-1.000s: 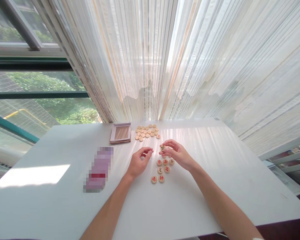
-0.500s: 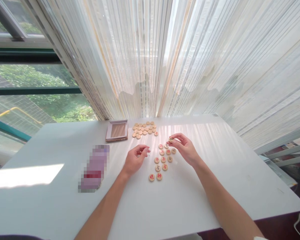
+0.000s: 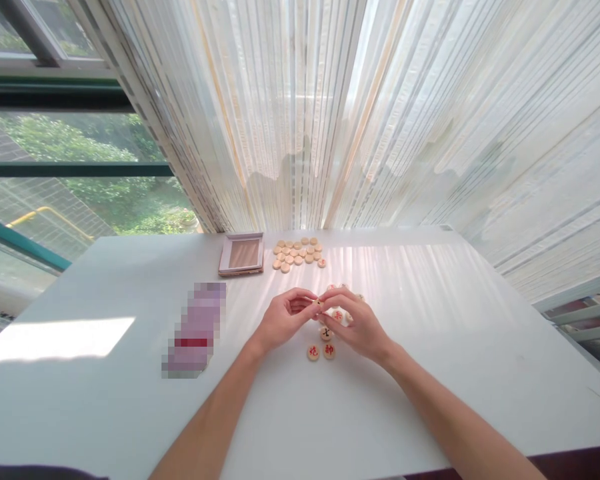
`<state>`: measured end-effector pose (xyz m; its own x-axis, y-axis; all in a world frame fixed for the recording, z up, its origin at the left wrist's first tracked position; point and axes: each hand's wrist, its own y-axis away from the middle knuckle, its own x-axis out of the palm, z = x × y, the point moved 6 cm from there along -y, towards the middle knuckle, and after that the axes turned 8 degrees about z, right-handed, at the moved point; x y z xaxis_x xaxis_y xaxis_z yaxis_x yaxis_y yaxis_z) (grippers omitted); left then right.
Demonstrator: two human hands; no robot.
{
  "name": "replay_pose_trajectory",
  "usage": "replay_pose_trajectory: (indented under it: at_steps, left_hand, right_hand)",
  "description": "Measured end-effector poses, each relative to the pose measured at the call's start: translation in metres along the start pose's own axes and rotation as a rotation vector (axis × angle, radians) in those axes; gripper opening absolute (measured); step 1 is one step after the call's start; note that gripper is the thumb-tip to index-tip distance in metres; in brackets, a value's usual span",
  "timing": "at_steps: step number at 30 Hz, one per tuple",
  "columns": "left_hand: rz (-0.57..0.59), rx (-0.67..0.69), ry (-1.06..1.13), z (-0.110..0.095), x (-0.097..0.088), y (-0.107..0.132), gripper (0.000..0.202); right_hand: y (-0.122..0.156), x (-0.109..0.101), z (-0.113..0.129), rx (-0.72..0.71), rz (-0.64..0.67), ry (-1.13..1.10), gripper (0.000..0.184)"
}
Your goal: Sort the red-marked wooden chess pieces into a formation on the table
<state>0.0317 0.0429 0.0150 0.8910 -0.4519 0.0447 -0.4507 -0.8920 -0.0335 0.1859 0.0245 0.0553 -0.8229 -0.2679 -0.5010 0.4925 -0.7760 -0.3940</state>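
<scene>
Grip the small round piece (image 3: pixel 317 303) lightly by its rim, pinched between the fingertips of left hand (image 3: pixel 283 321) and right hand (image 3: pixel 359 325) over the tabletop (image 3: pixel 290 417), taking care not to nudge the face-up pieces (image 3: pixel 329 351) lying close by.

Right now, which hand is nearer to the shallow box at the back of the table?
Left. The left hand is on the near side of the shallow box, off to its right; the right hand is also on the near side, but farther right.
</scene>
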Motion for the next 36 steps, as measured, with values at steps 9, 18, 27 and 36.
replay_pose_trajectory:
  at_steps: [9, 18, 27, 36]
  left_hand:
    - [-0.024, 0.008, 0.047, -0.002, -0.003, 0.000, 0.032]
    - [0.046, -0.032, 0.020, 0.000, -0.002, 0.001, 0.037]
    - [0.021, -0.036, 0.017, 0.007, -0.004, 0.000, 0.038]
    - [0.032, -0.032, -0.051, 0.006, -0.003, -0.001, 0.038]
  right_hand:
    - [0.000, -0.004, -0.006, 0.149, -0.039, -0.009, 0.011]
    - [0.000, -0.002, -0.007, 0.205, -0.043, -0.079, 0.011]
    - [0.001, -0.002, -0.013, 0.260, -0.038, -0.132, 0.013]
    - [0.000, -0.002, -0.009, 0.237, 0.017, -0.134, 0.015]
